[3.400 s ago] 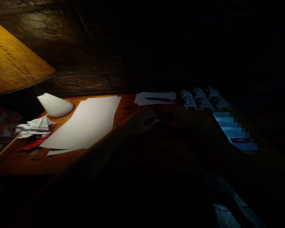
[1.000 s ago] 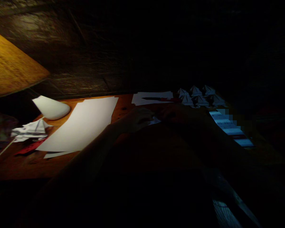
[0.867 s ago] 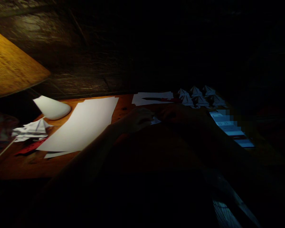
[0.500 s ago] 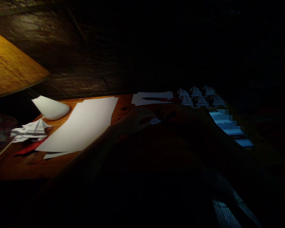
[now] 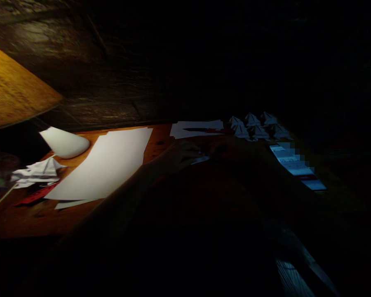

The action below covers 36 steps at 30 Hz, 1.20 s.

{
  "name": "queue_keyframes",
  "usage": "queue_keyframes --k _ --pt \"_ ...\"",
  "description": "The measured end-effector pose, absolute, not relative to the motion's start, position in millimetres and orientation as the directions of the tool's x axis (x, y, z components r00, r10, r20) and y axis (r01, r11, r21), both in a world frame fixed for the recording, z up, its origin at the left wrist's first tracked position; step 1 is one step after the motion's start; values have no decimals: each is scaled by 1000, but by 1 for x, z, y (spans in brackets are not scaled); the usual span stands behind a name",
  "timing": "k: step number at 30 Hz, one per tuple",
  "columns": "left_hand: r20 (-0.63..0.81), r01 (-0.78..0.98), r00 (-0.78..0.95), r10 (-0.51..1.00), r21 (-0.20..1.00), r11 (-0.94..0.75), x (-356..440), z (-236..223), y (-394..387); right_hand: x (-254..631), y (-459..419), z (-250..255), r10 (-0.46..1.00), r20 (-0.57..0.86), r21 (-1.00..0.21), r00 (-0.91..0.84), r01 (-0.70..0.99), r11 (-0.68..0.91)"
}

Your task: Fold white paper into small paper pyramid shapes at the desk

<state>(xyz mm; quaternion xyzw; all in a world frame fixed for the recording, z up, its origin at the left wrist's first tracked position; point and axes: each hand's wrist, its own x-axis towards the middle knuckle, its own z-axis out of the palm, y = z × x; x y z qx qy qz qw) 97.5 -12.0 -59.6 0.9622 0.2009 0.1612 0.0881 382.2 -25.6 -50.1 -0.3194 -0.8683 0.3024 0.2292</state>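
In deep shadow at the middle of the table, my left hand (image 5: 181, 154) is closed with its fingertips on a small piece of folded white paper (image 5: 200, 159). My right hand (image 5: 223, 148), very dark, meets the paper's right end with its fingers bent in. Most of the paper is hidden between the hands. Just beyond them lies a knife (image 5: 202, 130) with a dark blade and reddish handle, on a stack of cut paper pieces (image 5: 177, 130). Several folded paper shapes (image 5: 259, 131) with pointed tops stand in rows past my right hand.
Large white sheets (image 5: 108, 165) lie on the wooden table (image 5: 15, 220) left of my left arm. Beside them are a lamp with a white base (image 5: 66, 142) and yellow shade (image 5: 15, 88), crumpled-looking folded paper (image 5: 38, 172) and a red object (image 5: 38, 194). A lit phone (image 5: 292, 163) lies at right.
My left fingers have shifted and now lie flatter over the small paper, which shows as a longer, thinner strip. The whole view has moved slightly; the other things stay put.
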Motion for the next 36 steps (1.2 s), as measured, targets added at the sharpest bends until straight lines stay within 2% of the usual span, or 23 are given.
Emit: queue_keyframes --k 6,13,23,28,36 --pt "252 388 865 434 214 -897 99 -56 -16 386 -20 -53 694 177 -730 -698 380 569" --pt "243 381 875 418 187 -906 100 -57 -16 387 -21 -50 725 124 -747 -677 417 518" --pt "246 398 858 451 237 -886 102 -54 -23 388 -23 -45 701 122 -758 -703 390 523" --pt "290 485 803 520 188 -854 118 -47 -41 385 -25 -46 724 144 -715 -675 436 547" --pt "364 687 648 669 102 -720 143 -49 -60 374 -37 -41 755 215 -576 -619 544 610"
